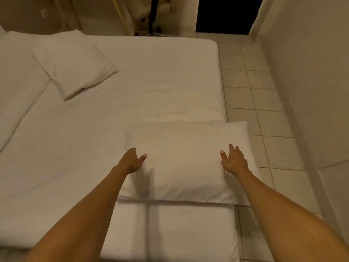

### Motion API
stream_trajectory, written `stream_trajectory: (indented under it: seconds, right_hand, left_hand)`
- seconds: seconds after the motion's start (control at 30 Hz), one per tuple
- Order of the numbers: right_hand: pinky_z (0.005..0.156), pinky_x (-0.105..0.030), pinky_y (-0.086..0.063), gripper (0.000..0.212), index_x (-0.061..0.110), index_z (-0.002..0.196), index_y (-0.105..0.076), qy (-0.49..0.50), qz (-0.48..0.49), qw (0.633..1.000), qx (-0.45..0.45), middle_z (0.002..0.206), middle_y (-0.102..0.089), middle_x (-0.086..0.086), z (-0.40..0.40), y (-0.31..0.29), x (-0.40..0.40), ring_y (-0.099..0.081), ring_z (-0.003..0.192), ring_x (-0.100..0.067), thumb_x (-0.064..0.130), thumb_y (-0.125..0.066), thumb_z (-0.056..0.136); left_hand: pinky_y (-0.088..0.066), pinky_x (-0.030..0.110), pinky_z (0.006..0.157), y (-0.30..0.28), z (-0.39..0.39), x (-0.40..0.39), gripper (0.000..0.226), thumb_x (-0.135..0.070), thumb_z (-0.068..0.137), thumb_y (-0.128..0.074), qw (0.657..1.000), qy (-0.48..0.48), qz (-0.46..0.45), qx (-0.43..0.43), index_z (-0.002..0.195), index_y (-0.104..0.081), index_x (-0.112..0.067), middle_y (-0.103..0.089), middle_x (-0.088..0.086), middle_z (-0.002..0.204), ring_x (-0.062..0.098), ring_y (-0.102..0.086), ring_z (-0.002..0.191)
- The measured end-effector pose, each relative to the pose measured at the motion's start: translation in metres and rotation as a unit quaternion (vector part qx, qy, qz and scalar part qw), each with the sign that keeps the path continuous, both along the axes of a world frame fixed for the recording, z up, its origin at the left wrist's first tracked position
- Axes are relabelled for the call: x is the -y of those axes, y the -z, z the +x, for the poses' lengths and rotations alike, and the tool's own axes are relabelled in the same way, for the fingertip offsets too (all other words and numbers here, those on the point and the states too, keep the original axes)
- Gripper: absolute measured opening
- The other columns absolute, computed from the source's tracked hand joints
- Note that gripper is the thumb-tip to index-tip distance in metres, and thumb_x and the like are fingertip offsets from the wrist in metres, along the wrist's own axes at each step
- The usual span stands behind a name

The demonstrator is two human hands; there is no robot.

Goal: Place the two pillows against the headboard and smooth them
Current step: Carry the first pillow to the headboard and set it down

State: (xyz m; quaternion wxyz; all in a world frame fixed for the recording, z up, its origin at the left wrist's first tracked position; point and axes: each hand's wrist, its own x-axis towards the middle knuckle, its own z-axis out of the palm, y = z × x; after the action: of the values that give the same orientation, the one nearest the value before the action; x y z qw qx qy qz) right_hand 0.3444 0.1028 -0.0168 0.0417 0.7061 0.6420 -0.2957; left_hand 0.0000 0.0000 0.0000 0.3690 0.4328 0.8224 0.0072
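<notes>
A white pillow (184, 159) lies flat on the near right part of the bed, its right corner hanging past the mattress edge. My left hand (132, 160) rests at the pillow's left side, fingers apart. Near the right side, my right hand (234, 160) sits on the pillow, fingers spread. A second white pillow (73, 63) lies askew at the far left of the bed. No headboard can be made out.
The white bed sheet (151, 82) covers the mattress. A folded white duvet (17, 87) lies along the left edge. A tiled floor (251, 95) runs on the right beside a pale wall (311, 82). A dark doorway (226, 14) opens beyond the bed.
</notes>
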Motion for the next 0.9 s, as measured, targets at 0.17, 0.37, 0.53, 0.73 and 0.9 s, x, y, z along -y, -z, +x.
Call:
stream_trajectory:
  seconds: [0.17,0.37,0.53,0.73,0.9]
  right_hand:
    - [0.117,-0.047,-0.018,0.066,0.012,0.154,-0.011,0.084,0.007,0.996,-0.005,0.160,-0.008,-0.022,0.019,0.040,-0.030,-0.014,0.147,-0.037,0.044,-0.030,0.100]
    - [0.118,-0.050,-0.019,0.075,0.016,0.155,-0.006,0.188,-0.007,0.982,-0.009,0.158,-0.011,-0.028,0.051,0.075,-0.052,-0.017,0.145,-0.042,0.054,-0.033,0.096]
    - [0.112,-0.046,-0.032,0.090,0.014,0.155,-0.003,0.222,-0.045,0.972,-0.060,0.152,-0.034,-0.024,0.060,0.091,-0.056,-0.035,0.138,-0.043,0.061,-0.043,0.090]
    - [0.110,-0.042,-0.036,0.101,0.006,0.151,-0.017,0.278,-0.042,0.954,-0.106,0.151,-0.038,-0.018,0.061,0.095,-0.061,-0.040,0.135,-0.038,0.060,-0.063,0.079]
    - [0.102,-0.047,-0.045,0.127,0.003,0.138,-0.042,0.290,-0.057,0.947,-0.131,0.137,-0.054,-0.016,0.062,0.098,-0.066,-0.054,0.122,-0.036,0.078,-0.066,0.038]
  left_hand:
    - [-0.023,0.040,0.116,0.035,-0.006,-0.024,0.077,-0.047,0.098,-0.043,0.995,-0.093,-0.006,0.027,0.151,-0.019,0.004,-0.020,0.020,0.159,0.034,-0.025,0.146]
    - [-0.026,0.048,0.117,0.081,-0.016,-0.024,0.090,-0.053,0.092,-0.050,0.978,-0.204,-0.024,0.043,0.151,-0.012,0.003,-0.020,0.024,0.158,0.040,-0.026,0.144]
    - [-0.019,0.047,0.119,0.098,-0.020,-0.027,0.114,-0.059,0.084,-0.059,0.950,-0.298,-0.007,0.095,0.152,0.014,-0.005,-0.011,0.020,0.161,0.039,-0.018,0.147]
    - [-0.030,0.048,0.114,0.102,-0.028,-0.030,0.128,-0.072,0.062,-0.070,0.938,-0.323,-0.017,0.126,0.152,-0.014,0.000,-0.030,0.019,0.156,0.039,-0.034,0.140]
    - [-0.036,0.039,0.108,0.102,-0.025,-0.034,0.088,-0.046,0.074,-0.077,0.940,-0.303,0.017,0.157,0.143,-0.040,-0.005,-0.048,0.013,0.145,0.033,-0.046,0.132]
